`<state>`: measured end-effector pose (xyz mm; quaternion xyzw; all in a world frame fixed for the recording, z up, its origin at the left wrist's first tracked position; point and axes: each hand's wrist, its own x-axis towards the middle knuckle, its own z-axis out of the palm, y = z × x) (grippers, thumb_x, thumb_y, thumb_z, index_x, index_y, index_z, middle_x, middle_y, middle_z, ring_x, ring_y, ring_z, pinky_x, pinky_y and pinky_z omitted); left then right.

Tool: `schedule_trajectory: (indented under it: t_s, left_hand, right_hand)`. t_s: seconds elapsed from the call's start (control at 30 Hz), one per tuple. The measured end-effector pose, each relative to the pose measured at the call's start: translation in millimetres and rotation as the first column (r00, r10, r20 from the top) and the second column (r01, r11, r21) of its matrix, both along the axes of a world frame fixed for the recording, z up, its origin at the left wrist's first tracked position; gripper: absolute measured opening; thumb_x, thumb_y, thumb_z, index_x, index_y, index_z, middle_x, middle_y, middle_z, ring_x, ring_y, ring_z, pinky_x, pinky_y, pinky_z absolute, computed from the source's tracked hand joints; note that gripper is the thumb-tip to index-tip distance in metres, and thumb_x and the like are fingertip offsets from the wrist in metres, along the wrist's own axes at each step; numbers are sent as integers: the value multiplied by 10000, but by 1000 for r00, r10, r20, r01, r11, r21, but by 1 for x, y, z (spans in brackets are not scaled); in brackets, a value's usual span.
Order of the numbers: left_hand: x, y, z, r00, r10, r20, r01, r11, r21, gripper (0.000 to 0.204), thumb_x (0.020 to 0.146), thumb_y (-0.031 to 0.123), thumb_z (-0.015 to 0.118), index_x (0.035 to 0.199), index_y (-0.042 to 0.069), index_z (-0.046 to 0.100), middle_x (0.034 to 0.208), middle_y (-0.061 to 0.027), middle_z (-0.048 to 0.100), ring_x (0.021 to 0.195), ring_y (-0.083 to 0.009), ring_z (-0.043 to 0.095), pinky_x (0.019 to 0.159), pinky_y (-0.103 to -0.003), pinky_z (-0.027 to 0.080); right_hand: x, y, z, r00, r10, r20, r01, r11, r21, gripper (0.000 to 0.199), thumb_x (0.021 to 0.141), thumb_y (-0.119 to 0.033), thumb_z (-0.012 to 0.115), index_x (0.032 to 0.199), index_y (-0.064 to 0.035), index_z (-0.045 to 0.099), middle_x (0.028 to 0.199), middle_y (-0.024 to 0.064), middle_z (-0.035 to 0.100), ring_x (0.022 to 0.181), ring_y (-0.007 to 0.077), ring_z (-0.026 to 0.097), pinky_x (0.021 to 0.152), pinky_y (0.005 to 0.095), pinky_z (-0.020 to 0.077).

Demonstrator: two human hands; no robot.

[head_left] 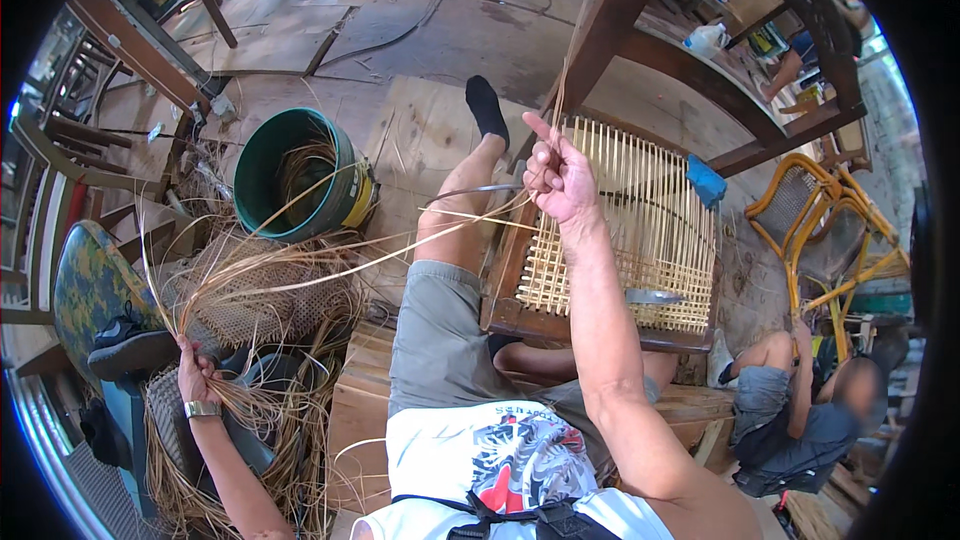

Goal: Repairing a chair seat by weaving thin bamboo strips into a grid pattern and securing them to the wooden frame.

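At the lower left my left hand point(196, 378) is closed round a bunch of thin cane strands point(190, 302), which fan out above the fist. Several long strands stretch right from there toward my right hand point(563, 180). That hand is raised over the chair seat's left edge, its fingers curled on cane strands and the index finger partly extended. Other strands rise from it past the chair's post. The wooden chair seat point(505, 320) has pale cane strung lengthwise, with a tight weave at the near end. A flat metal tool point(655, 296) lies in the weave.
A green bucket point(245, 180) with cane inside stands left of my leg. Loose cane point(300, 410) is heaped at the lower left, beside a camouflage-patterned thing point(95, 285). A blue piece point(706, 182) rests on the seat's far right corner. Another person point(800, 440) sits at right near rattan chairs point(800, 210).
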<state>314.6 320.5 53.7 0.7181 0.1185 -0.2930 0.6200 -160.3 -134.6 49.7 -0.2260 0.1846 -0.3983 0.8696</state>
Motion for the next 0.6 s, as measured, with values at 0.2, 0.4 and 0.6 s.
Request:
schedule_trajectory:
  t_s: [0.2,0.4,0.6]
  left_hand:
    - [29,25,-10,945,-229,233,204,970,130,350,980,484,566,1053,143,594,565,91,380,444,-39,360,400,-209,306]
    - [23,-39,49,633,-755,173,645,637,422,449,988,509,533,994,71,631,600,62,454,462,-48,394,424,-226,320]
    - [37,-66,78,528,-844,93,656,474,587,503,956,565,556,897,69,619,621,28,512,466,-57,438,431,-229,353]
  right_hand:
    - [-27,25,61,822,-304,-481,43,876,-481,384,1023,-286,492,1343,-74,514,1123,126,647,713,111,577,633,243,474]
    - [-251,-41,109,559,-580,-593,225,794,-565,489,994,-337,540,1398,-69,473,1101,39,567,767,50,491,622,179,384]
    - [-520,-152,74,780,-438,-447,262,877,-404,445,1021,-199,531,1432,-49,454,1035,8,549,717,45,437,577,163,365]
